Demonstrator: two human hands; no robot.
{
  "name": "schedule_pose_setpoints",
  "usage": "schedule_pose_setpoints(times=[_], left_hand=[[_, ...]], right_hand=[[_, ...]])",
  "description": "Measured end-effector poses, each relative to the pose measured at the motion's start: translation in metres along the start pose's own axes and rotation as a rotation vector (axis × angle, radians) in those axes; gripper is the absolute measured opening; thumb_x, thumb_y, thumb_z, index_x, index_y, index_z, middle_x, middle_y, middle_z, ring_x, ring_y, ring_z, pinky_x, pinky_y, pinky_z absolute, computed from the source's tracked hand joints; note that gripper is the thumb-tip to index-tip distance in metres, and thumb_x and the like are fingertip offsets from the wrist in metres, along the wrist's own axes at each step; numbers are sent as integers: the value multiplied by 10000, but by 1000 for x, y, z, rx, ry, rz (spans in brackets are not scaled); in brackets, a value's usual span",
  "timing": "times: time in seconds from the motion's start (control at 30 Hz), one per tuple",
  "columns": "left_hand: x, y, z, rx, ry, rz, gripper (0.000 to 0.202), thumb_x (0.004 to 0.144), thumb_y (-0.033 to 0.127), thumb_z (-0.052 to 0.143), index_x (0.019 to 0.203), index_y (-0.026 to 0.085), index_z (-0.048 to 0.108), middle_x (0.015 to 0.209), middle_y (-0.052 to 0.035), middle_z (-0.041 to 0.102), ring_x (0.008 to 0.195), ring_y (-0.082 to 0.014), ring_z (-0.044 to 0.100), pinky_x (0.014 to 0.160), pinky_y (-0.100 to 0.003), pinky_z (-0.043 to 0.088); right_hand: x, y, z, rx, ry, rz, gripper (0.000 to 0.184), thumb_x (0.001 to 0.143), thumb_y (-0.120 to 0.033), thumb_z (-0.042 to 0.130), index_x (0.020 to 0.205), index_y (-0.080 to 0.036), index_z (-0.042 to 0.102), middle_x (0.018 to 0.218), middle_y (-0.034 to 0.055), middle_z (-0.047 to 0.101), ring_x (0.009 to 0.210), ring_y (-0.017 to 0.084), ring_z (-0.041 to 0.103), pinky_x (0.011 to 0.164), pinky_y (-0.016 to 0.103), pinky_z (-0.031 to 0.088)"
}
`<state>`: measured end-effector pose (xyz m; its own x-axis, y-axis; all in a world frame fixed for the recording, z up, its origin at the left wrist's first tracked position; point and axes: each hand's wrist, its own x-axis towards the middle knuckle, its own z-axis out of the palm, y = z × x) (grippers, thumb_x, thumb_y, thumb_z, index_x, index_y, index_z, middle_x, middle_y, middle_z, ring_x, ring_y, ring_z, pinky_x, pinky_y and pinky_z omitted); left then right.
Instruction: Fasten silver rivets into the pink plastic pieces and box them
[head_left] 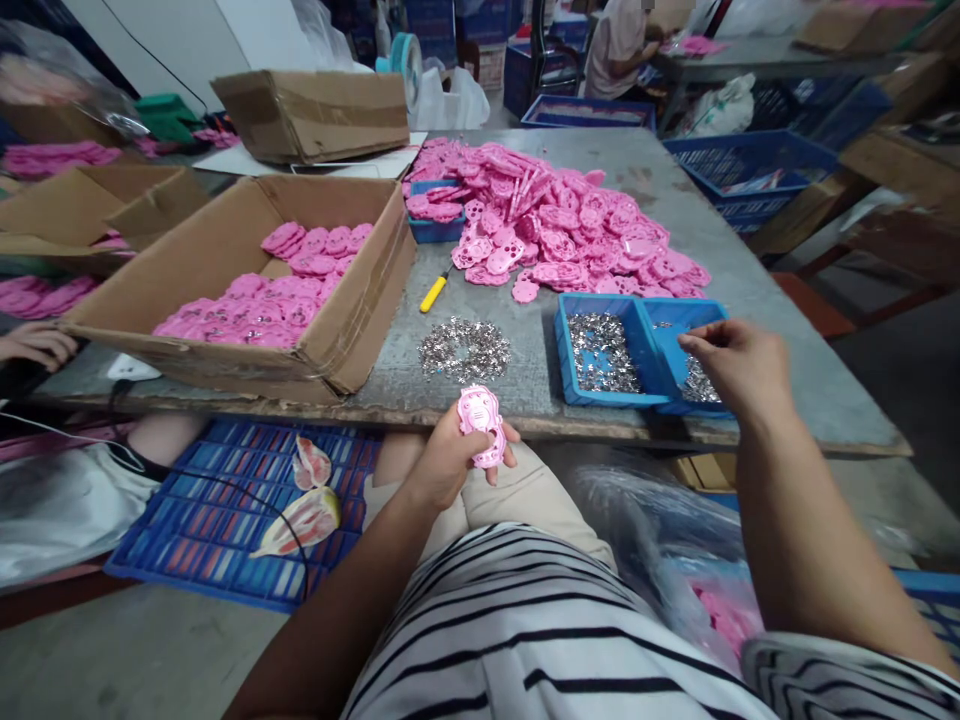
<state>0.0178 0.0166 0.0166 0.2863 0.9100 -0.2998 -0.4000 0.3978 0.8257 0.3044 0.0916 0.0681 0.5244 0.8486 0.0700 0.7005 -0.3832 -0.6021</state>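
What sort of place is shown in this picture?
Probably a small factory workshop: a heap of pink plastic parts, blue trays of small metal pieces, and another person at a table behind.

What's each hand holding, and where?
The left hand holds a pink piece by its lower half. I can't tell if the right hand holds anything.

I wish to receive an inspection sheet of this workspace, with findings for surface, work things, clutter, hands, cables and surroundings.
Surface: grey table, well covered.
Work things: heap of pink pieces, more in the cardboard box; small metal parts piled loose, others in the left blue tray and right blue tray.
Clutter: yellow-handled tool on table; apparent fruit peels on blue crate below.
Left hand: holds one pink piece.
Right hand: over right blue tray, fingers pinched; contents unclear.
Cables: dark cable crosses blue crate.
Surroundings: another person's hand at left.
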Motion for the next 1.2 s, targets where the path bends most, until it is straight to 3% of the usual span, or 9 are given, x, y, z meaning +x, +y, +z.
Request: schedule_pose_setpoints(times=[0.07, 0.17, 0.27, 0.43, 0.87, 1.2], left_hand=[[1, -1, 3, -6, 10, -1, 380, 616, 152, 653, 947, 165, 465, 756, -33, 686, 543, -150, 635, 352, -191, 443], [3, -2, 9, -17, 30, 22, 422, 617, 193, 704, 963, 170, 463, 746, -21, 675, 551, -149, 630, 357, -193, 443], [3, -3, 15, -7, 95, 124, 421, 635, 235, 718, 967, 180, 464, 750, -13, 668, 563, -152, 636, 371, -201, 456], [4, -3, 21, 25, 243, 219, 388, 625, 212, 695, 941, 186, 471, 727, 1, 649, 542, -154, 633, 352, -201, 442], [6, -13, 23, 90, 354, 268, 281, 619, 171, 650, 855, 184, 498, 748, -5, 640, 594, -158, 647, 383, -204, 469], [7, -14, 23, 85, 412, 257, 359, 577, 198, 666, 895, 182, 500, 739, 5, 639, 566, -155, 637, 369, -206, 462]], right_hand=[[-14, -10, 6, 265, -52, -64, 140, 671, -200, 699, 626, -190, 567, 564, -27, 506, 524, 115, 392, 593, 282, 344], [-43, -26, 24, 496, -293, -321, 199, 634, -353, 728, 639, -209, 591, 608, -8, 578, 573, 141, 478, 588, 282, 386], [-71, -40, 45, 437, -454, -585, 124, 719, -310, 657, 673, -214, 593, 684, 14, 641, 641, 159, 549, 625, 287, 407], [-98, -51, 68, 184, -488, -865, 106, 804, -149, 535, 719, -204, 566, 742, 32, 626, 692, 161, 567, 618, 264, 376], [-105, -48, 74, 148, -481, -836, 124, 824, -120, 550, 727, -194, 533, 726, 21, 599, 675, 152, 554, 610, 252, 364], [-105, -49, 73, 176, -548, -826, 132, 830, -124, 605, 716, -185, 576, 734, 21, 644, 692, 146, 594, 623, 248, 402]])
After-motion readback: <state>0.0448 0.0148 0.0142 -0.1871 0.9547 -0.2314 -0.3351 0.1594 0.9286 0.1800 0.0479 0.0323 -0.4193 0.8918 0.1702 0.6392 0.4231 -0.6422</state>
